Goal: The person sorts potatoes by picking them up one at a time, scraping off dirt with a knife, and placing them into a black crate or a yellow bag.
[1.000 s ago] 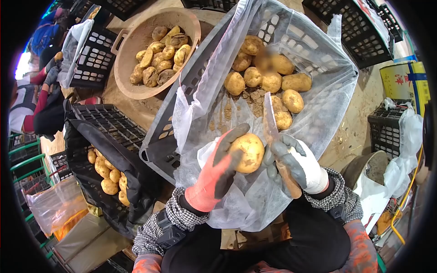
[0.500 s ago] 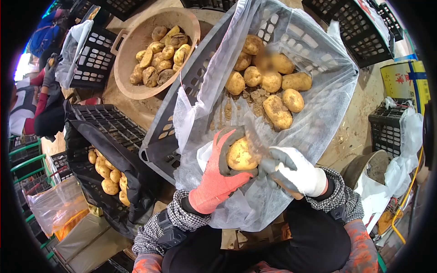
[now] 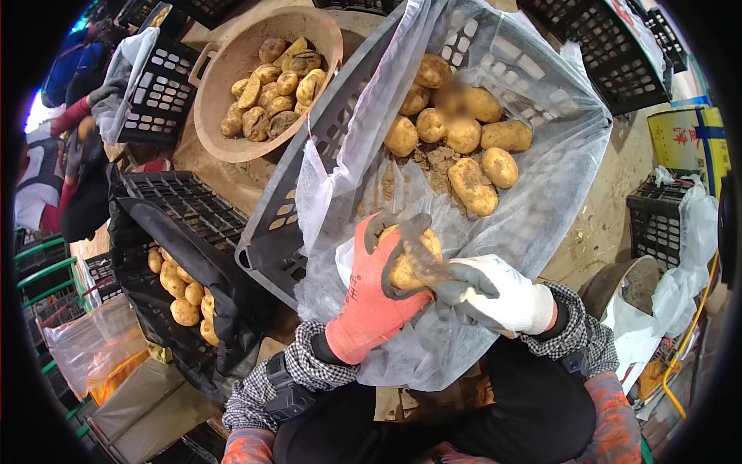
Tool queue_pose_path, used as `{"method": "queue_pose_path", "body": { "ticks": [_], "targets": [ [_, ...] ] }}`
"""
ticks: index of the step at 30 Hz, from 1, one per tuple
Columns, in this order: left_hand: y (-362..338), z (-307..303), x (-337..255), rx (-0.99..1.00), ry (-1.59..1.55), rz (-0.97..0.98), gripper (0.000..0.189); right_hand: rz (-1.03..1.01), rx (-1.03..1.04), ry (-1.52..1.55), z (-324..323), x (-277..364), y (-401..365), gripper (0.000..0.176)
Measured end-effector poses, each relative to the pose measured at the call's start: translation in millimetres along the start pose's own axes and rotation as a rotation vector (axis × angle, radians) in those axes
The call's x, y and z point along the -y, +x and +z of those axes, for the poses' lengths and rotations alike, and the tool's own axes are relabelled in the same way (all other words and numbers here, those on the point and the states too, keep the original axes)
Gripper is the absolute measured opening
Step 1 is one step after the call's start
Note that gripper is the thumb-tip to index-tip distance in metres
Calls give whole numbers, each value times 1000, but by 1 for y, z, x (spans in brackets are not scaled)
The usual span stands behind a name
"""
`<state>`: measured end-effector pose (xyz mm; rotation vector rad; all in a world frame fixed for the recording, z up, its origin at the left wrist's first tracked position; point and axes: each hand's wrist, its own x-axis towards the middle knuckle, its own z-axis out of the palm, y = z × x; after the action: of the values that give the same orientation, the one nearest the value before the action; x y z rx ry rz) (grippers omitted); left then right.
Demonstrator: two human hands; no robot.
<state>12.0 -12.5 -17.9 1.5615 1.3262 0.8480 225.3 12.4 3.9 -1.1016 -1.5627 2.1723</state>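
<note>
My left hand (image 3: 384,286), in a red glove with dark palm coating, is closed around a potato (image 3: 405,271). Its yellow skin carries brown dirt. My right hand (image 3: 483,290), in a white and grey glove, grips what looks like a knife (image 3: 421,255); motion blurs its blade, which lies across the potato's right side. Both hands are above the near end of a crate (image 3: 267,182) lined with white translucent fabric (image 3: 541,216). Farther inside the crate are several potatoes (image 3: 473,188) and loose soil (image 3: 437,166).
A brown basin (image 3: 209,116) of dirty, partly damaged potatoes stands at the back left. Left of me, a crate lined with black fabric (image 3: 232,290) holds more potatoes (image 3: 185,312). A co-worker (image 3: 66,170) sits far left. A bucket (image 3: 607,282) and black crate (image 3: 653,216) are at right.
My left hand has turned the potato slightly, and its fingers now cover more of it. My right hand has moved left, bringing the blade across the potato's face.
</note>
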Motion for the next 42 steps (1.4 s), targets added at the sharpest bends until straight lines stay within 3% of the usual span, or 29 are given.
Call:
{"method": "queue_pose_path", "body": {
  "ticks": [2,4,5,7,11,13,15,16,17,19,20,21,23,24,26,28,30,31,33,34,36,37,39,42],
  "targets": [
    [1,-2,1,-36,-67,20,80,64,0,152,1,1,-1,30],
    [4,-7,-4,34,-225,-101,78,3,-98,413,3,2,1,33],
    [4,-7,-4,32,-222,-98,78,-2,-96,411,2,6,2,33],
    [3,-7,-4,42,-312,-125,76,191,-46,216,0,15,2,33],
    [1,-6,-5,91,-382,-223,75,66,102,52,-2,-3,1,31],
    [2,-4,-11,70,-619,-314,66,123,65,60,0,2,1,33],
    [6,-7,-15,77,-791,-401,58,-168,-117,436,2,-6,4,51],
    [8,-8,-16,82,-968,-494,51,-17,-208,585,3,-2,0,48],
    [9,-10,-11,74,-965,-491,51,-20,-200,583,3,-3,1,48],
    [8,-16,8,234,3,130,42,-27,-166,460,3,-7,2,44],
    [5,-10,3,226,-349,-174,28,-27,-165,465,3,-6,2,44],
    [5,-7,-1,230,-349,-177,28,-40,-161,536,2,-4,1,37],
    [7,-5,-14,157,-752,-323,27,-48,-161,602,2,-1,-1,31],
    [7,-9,2,299,-1291,-589,42,-18,-185,608,3,0,0,30],
    [5,-5,-1,270,-1135,-482,47,10,-204,613,3,4,0,30],
    [3,-4,-2,237,-974,-382,52,77,-109,405,2,8,1,29],
    [0,-3,5,130,-154,89,55,108,-103,374,3,9,1,29],
    [1,-4,15,127,-154,88,55,137,-101,341,3,10,2,28],
    [12,-9,33,653,-1515,-232,47,149,-130,333,4,15,3,27],
    [6,-6,30,649,-1514,-229,47,162,-162,328,5,16,3,26],
    [-2,2,5,74,-164,94,56,155,-116,331,6,16,4,26],
    [-2,5,5,72,-165,94,56,147,-78,336,6,15,3,26],
    [-1,10,7,126,-828,-520,64,181,-78,321,6,17,4,25],
    [1,7,4,182,-802,-562,63,169,-101,177,5,8,4,23]
  ]
}}
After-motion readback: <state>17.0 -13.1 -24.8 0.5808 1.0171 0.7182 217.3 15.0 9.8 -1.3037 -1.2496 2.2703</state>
